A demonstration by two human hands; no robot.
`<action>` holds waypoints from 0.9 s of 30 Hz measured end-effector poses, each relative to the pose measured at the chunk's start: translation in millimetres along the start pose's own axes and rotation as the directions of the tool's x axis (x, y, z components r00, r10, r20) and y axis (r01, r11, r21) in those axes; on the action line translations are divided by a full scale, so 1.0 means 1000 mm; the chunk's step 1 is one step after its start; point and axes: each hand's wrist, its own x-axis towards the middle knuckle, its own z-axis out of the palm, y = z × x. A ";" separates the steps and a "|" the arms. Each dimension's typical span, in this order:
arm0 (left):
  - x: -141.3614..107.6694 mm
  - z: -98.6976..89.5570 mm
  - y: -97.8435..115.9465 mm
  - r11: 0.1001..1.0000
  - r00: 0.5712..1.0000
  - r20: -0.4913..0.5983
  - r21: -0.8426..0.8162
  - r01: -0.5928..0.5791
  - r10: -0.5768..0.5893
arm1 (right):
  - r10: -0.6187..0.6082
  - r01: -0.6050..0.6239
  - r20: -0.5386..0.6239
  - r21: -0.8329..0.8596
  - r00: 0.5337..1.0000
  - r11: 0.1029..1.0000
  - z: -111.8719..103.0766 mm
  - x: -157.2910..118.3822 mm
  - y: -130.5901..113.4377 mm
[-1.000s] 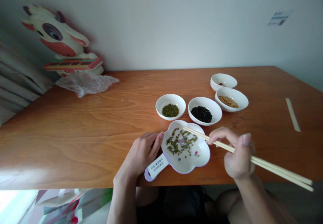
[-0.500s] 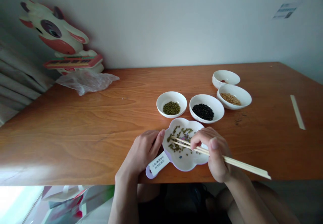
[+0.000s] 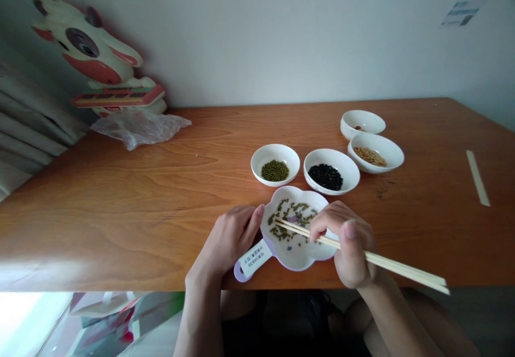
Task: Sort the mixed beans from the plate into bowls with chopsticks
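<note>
A pair of wooden chopsticks (image 3: 386, 261) is held in my right hand (image 3: 349, 241). Their tips lie close together among green mung beans (image 3: 284, 205) scattered in a flower-shaped white dish (image 3: 295, 261) with a purple rim and a labelled handle (image 3: 251, 260). Whether a bean is pinched between the tips is too small to tell. At the dish's left side, my left hand (image 3: 231, 233) is closed with its thumb on the rim; its other fingers are partly hidden. Just behind the dish stand a white bowl of mung beans (image 3: 275, 170) and one of black beans (image 3: 325, 177).
Behind to the right are a bowl of tan beans or nuts (image 3: 370, 156) and a bowl (image 3: 362, 123) with a few reddish pieces. A pale strip (image 3: 478, 179) lies at right. A cow toy keyboard (image 3: 120, 96) and clear plastic bag (image 3: 140, 128) are at the back left.
The chopstick tips have come closer together, and their rear ends have spread slightly and shifted right. My left hand stays at the dish. The whole view has shifted a little.
</note>
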 end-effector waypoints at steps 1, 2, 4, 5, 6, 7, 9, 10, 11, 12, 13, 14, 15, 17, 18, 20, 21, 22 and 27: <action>0.000 0.000 0.000 1.000 1.000 -0.002 0.002 0.001 -0.001 | -0.001 0.001 -0.020 0.017 1.000 1.000 -0.001 0.000 0.000; 0.000 0.000 0.000 1.000 1.000 -0.003 0.004 0.002 -0.002 | 0.003 -0.001 -0.044 0.035 0.999 0.999 -0.002 0.000 0.001; 0.000 0.000 0.001 1.000 1.000 -0.003 0.004 0.003 -0.003 | 0.015 -0.008 -0.107 0.064 0.994 0.998 -0.004 0.002 0.002; -0.001 0.000 0.002 1.000 1.000 -0.003 0.004 0.002 -0.002 | 0.025 -0.014 -0.150 0.077 0.988 0.997 -0.005 0.004 0.003; -0.001 0.000 0.002 1.000 1.000 -0.005 0.005 0.001 -0.001 | 0.039 -0.022 -0.202 0.089 0.979 0.996 -0.006 0.008 0.004; 0.000 0.000 0.002 1.000 1.000 -0.007 0.006 0.000 0.000 | 0.054 -0.028 -0.265 0.103 0.963 0.994 -0.006 0.012 0.004; 0.000 0.000 0.002 1.000 1.000 -0.008 0.006 0.000 0.000 | 0.092 -0.043 -0.397 0.130 0.913 0.991 -0.004 0.026 0.004; 0.000 -0.001 0.002 1.000 1.000 -0.007 0.006 0.001 -0.001 | 0.115 -0.056 -0.450 0.141 0.886 0.988 -0.001 0.034 0.004; 0.000 -0.001 0.002 1.000 1.000 -0.006 0.006 0.003 -0.003 | 0.140 -0.075 -0.486 0.150 0.863 0.986 0.002 0.041 0.003; 0.000 -0.001 0.002 1.000 1.000 -0.003 0.008 0.005 -0.005 | 0.165 -0.097 -0.508 0.157 0.846 0.983 0.005 0.048 0.003; 0.000 -0.001 0.002 1.000 1.000 -0.003 0.011 0.007 -0.007 | 0.188 -0.120 -0.513 0.162 0.838 0.979 0.007 0.054 0.002; 0.000 -0.001 0.002 1.000 1.000 -0.004 0.015 0.009 -0.009 | 0.203 -0.138 -0.510 0.163 0.836 0.977 0.009 0.057 0.001; 0.000 -0.001 0.003 1.000 1.000 -0.007 0.019 0.010 -0.010 | 0.207 -0.146 -0.503 0.159 0.839 0.976 0.010 0.059 0.001; 0.000 -0.002 0.003 1.000 1.000 -0.009 0.023 0.010 -0.010 | 0.175 -0.123 -0.481 0.136 0.859 0.983 0.008 0.055 0.001; 0.000 -0.002 0.004 1.000 1.000 -0.009 0.023 0.009 -0.009 | 0.148 -0.100 -0.456 0.127 0.878 0.987 0.005 0.050 0.000; 0.000 -0.001 0.004 1.000 1.000 -0.011 0.023 0.001 -0.001 | 0.102 -0.060 -0.366 0.124 0.925 0.990 -0.002 0.038 0.000; 0.000 -0.001 0.005 1.000 1.000 -0.014 0.022 -0.003 0.003 | 0.093 -0.055 -0.306 0.131 0.947 0.990 -0.005 0.032 0.000; 0.000 0.000 0.005 1.000 1.000 -0.020 0.022 -0.005 0.006 | 0.097 -0.066 -0.237 0.138 0.967 0.988 -0.008 0.025 -0.001; 0.001 0.000 0.006 1.000 0.999 -0.046 0.027 0.002 -0.001 | 0.198 -0.199 0.018 0.081 0.980 0.977 -0.010 0.005 0.001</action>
